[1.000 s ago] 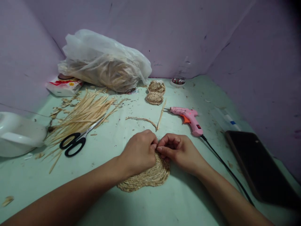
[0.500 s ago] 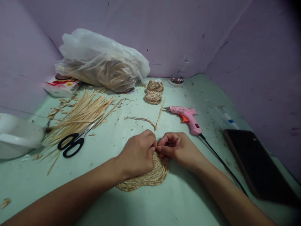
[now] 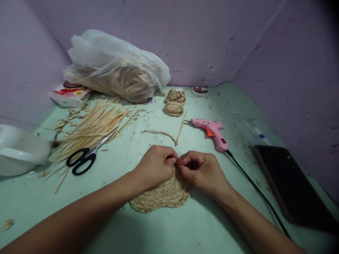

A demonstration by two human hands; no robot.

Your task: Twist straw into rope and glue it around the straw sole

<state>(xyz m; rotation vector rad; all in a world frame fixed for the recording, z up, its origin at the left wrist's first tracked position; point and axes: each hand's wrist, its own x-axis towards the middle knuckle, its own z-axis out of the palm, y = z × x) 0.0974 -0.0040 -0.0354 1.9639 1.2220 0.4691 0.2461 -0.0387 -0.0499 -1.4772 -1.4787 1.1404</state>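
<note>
A woven mat of coiled braided straw (image 3: 161, 197) lies flat on the table below my hands. My left hand (image 3: 157, 165) is closed and rests over the mat's far edge. Thumb and fingertips of my right hand (image 3: 197, 169) pinch at the same edge, almost touching the left fingers. What exactly sits between the fingertips is hidden. Just beyond my hands lies a thin braided straw cord (image 3: 160, 133), its end meeting a loose straw strip (image 3: 181, 127). Further back is a smaller coiled straw piece (image 3: 174, 102) made of two rounds.
A pink glue gun (image 3: 210, 130) lies to the right, its black cable running toward me past a phone (image 3: 288, 183). Left are black-handled scissors (image 3: 87, 157), straw strips (image 3: 92, 123) and a white jug (image 3: 21, 151). Behind stand a plastic bag (image 3: 119, 70) and a small dish of beads (image 3: 200, 90).
My fingers have shifted slightly at the mat's far edge, and the mat has turned a little. The view has moved slightly; the other things stay put.
</note>
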